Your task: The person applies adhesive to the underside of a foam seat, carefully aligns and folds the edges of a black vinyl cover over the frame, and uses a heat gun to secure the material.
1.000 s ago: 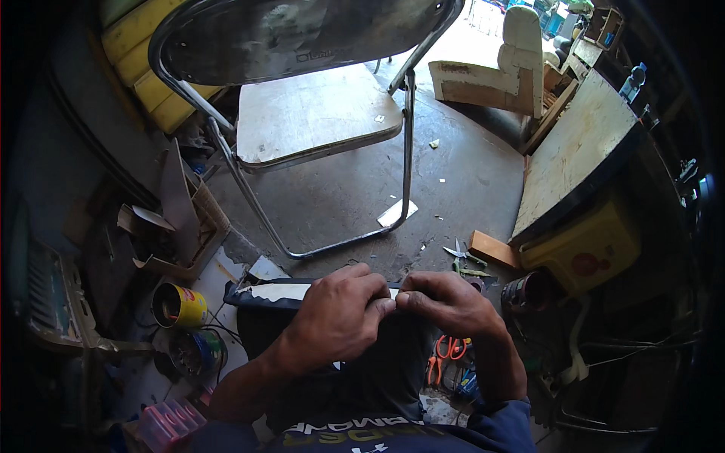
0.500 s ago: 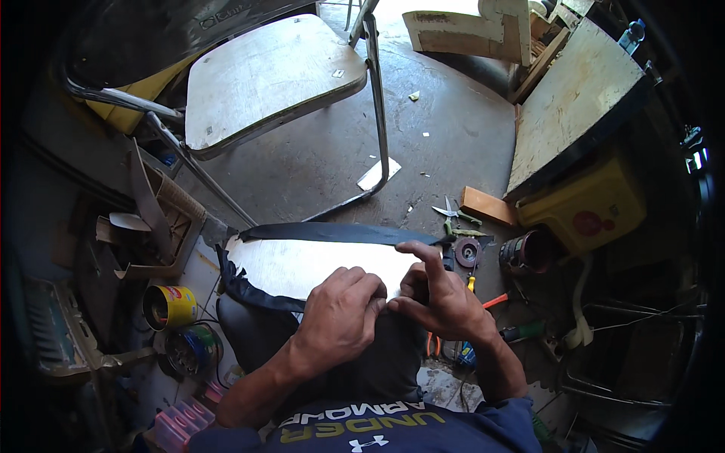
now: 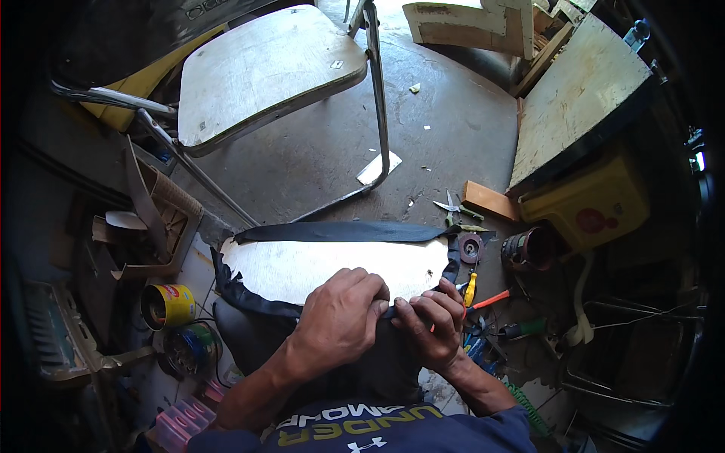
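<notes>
Across my lap lies a pale board [image 3: 340, 264] with black fabric [image 3: 332, 232] folded over its edges. The fabric is ragged at the left end. My left hand [image 3: 341, 313] is closed at the board's near edge, its thumb and fingertips pinching the black fabric there. Just to its right, my right hand [image 3: 434, 321] has bent fingers on the same near edge, with the fabric gripped between thumb and fingers. The two thumbs are a short gap apart. My palms hide part of the near edge.
A folding chair [image 3: 276, 72] with a bare wooden seat stands ahead. Scissors [image 3: 453, 208], a wood block [image 3: 491, 201], a tape roll [image 3: 471, 248] and a yellow-handled screwdriver [image 3: 471, 288] lie at right. Cans, including a yellow one [image 3: 169, 306], and a box [image 3: 166, 219] stand at left.
My right hand has lowered its raised index finger and come down onto the near edge, baring the board's right end. My left hand stays nearly in place.
</notes>
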A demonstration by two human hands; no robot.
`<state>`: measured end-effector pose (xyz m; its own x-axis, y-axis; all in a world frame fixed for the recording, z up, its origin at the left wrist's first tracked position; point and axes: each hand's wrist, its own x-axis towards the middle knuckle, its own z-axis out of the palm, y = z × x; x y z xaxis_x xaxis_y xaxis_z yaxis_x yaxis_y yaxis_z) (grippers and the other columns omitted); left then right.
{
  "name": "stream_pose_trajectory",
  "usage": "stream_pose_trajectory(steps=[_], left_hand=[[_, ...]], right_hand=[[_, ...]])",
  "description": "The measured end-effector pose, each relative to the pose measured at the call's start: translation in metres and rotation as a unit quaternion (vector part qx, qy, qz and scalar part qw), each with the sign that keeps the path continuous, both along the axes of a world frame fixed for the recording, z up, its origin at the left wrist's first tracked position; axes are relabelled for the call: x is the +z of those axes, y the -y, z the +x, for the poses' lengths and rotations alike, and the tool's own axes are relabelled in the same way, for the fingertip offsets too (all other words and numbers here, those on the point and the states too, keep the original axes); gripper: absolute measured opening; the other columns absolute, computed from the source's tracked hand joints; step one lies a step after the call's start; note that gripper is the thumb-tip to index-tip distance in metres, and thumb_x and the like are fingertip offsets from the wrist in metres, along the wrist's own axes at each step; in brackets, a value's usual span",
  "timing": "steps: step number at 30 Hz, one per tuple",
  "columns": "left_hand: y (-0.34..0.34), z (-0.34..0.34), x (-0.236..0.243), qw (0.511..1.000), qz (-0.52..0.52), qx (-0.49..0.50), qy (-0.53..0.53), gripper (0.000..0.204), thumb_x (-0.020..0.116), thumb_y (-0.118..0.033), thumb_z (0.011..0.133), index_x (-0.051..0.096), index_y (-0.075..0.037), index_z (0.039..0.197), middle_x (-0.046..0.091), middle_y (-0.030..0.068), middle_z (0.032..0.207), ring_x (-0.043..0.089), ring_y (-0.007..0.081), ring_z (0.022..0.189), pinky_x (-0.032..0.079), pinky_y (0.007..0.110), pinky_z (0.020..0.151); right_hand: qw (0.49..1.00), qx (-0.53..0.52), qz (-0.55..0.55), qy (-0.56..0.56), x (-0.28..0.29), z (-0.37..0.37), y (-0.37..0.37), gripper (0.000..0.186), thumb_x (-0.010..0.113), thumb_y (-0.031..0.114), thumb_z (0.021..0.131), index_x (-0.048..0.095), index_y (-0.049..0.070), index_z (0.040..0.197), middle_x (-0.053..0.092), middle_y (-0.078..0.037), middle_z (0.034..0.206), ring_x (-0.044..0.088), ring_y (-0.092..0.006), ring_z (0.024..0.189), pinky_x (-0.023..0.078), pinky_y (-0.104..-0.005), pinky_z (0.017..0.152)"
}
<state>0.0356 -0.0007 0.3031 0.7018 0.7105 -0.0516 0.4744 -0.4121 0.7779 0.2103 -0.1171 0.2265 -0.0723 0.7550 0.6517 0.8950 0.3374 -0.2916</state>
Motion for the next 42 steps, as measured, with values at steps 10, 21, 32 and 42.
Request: stream_pose_trajectory(steps=[10,21,32,42], left_hand=[[0.000,-0.002,-0.008,0.998,0.059,-0.001,0.005,0.012,0.072,-0.007,0.089,0.068,-0.003,0.099,0.065,0.0145,0.090,0.065,0.0349,0.086,0.052,0.045,0.080],[-0.009,-0.004,0.030,0.892,0.445,0.012,0.078,0.020,0.077,-0.015,0.084,0.070,-0.005,0.100,0.061,0.0055,0.090,0.061,0.0239,0.086,0.047,0.039,0.077],[-0.027,0.009,0.088,0.894,0.441,0.012,0.073,0.015,0.075,-0.007,0.081,0.070,-0.006,0.095,0.064,0.0100,0.090,0.063,0.0305,0.083,0.052,0.043,0.074],[-0.017,-0.011,0.081,0.966,0.230,0.101,0.057,0.012,0.071,-0.014,0.092,0.074,-0.003,0.097,0.068,0.0147,0.088,0.068,0.0346,0.086,0.053,0.046,0.074]], right_hand=[[0.998,0.050,0.008,0.036,0.009,0.009,-0.013,0.029,0.074,0.007,0.081,0.075,0.003,0.110,0.068,-0.008,0.106,0.067,-0.0251,0.098,0.059,-0.0446,0.092],[0.996,0.037,0.056,-0.055,0.066,0.022,-0.045,0.016,0.074,0.001,0.086,0.069,0.001,0.101,0.065,-0.011,0.089,0.062,-0.0269,0.079,0.050,-0.0393,0.070],[0.995,0.045,0.060,-0.068,0.131,0.026,-0.077,0.017,0.072,-0.001,0.086,0.067,0.002,0.102,0.066,-0.012,0.092,0.063,-0.0311,0.082,0.053,-0.0423,0.074],[0.988,0.137,-0.033,-0.055,0.136,0.026,-0.089,0.020,0.076,0.013,0.087,0.069,0.009,0.105,0.062,-0.009,0.088,0.065,-0.0299,0.090,0.052,-0.0437,0.082]])
